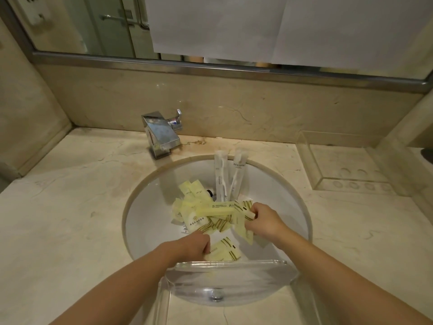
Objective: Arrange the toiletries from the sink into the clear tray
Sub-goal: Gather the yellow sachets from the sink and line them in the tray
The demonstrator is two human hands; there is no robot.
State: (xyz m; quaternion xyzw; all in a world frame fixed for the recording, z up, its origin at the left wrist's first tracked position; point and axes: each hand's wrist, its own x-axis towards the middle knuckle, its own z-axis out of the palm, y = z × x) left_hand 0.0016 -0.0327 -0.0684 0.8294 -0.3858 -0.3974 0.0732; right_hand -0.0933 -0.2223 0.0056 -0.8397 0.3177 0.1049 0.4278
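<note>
A pile of pale yellow toiletry packets lies in the white round sink, with a small white bottle among them. Two long white sachets lean against the far wall of the sink. My right hand is shut on a bunch of yellow packets over the middle of the sink. My left hand grips a yellow packet near the front. A clear tray rests over the front rim of the sink, just under my wrists.
A chrome tap stands behind the sink on the marble counter. A second clear acrylic holder with round recesses sits at the right against the wall. A mirror with paper sheets runs along the back.
</note>
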